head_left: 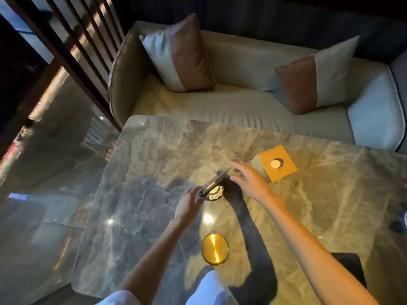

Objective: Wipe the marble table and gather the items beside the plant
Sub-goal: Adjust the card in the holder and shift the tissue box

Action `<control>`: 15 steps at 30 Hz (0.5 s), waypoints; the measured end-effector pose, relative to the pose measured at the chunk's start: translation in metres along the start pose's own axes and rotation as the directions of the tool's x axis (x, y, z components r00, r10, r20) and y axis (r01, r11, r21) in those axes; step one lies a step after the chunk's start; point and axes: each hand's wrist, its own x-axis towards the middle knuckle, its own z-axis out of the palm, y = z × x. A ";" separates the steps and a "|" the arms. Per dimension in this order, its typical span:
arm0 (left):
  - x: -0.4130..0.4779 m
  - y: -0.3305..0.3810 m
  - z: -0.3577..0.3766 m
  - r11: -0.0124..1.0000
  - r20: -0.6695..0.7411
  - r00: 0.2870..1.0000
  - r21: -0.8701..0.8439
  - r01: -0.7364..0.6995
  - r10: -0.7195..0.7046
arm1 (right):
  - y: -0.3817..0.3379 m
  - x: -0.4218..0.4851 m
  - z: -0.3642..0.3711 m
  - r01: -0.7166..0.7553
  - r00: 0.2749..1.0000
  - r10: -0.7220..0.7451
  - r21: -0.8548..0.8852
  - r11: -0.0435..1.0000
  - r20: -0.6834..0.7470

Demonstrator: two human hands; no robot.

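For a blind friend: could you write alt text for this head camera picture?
A person's left hand tilts a flat dark card above a small round dish on a marble table, the right hand open beside it. A wooden box, gold disc and sofa surround them.

Grey-brown veined marble table — orange box, gold disc, brown-and-grey cushions.
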 end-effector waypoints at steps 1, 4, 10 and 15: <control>0.000 0.005 -0.002 0.999 -0.031 0.999 -0.035 -0.027 0.026 | -0.004 0.004 0.001 0.012 1.000 -0.012 -0.032 0.999 -0.004; 0.003 0.013 -0.007 0.998 -0.050 0.997 -0.003 -0.056 0.056 | -0.015 0.014 0.003 -0.002 1.000 0.004 -0.086 0.996 0.020; 0.011 -0.006 -0.022 0.996 -0.026 0.999 -0.086 -0.021 0.018 | -0.046 0.047 0.001 0.031 0.995 -0.015 -0.174 0.984 0.096; 0.014 -0.041 -0.081 0.986 -0.323 0.936 -0.135 0.102 -0.141 | -0.112 0.100 0.029 0.212 0.968 -0.180 -0.184 0.960 0.175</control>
